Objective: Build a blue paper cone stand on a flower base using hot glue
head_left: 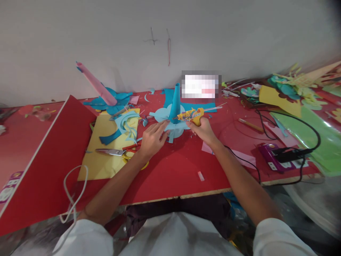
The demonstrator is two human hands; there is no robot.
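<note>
A light blue paper flower shape (160,114) lies flat on the red table, with a darker blue paper cone (175,101) standing upright at its middle. My right hand (204,131) is closed round a yellow hot glue gun (197,116), with a clear glue stick (213,109) sticking out of its back. The gun's nozzle points left at the base of the cone; whether it touches cannot be told. My left hand (154,139) rests at the flower's near left edge, fingers stretched over the petals and thumb apart.
Scissors (110,152) and paper scraps lie on a yellow sheet (92,161) at left, beside a red upright panel (50,160). Behind them leans a pink paper cone (97,83) on blue petals. A purple power strip (277,158) with black cords sits at right, near green sheets (317,142).
</note>
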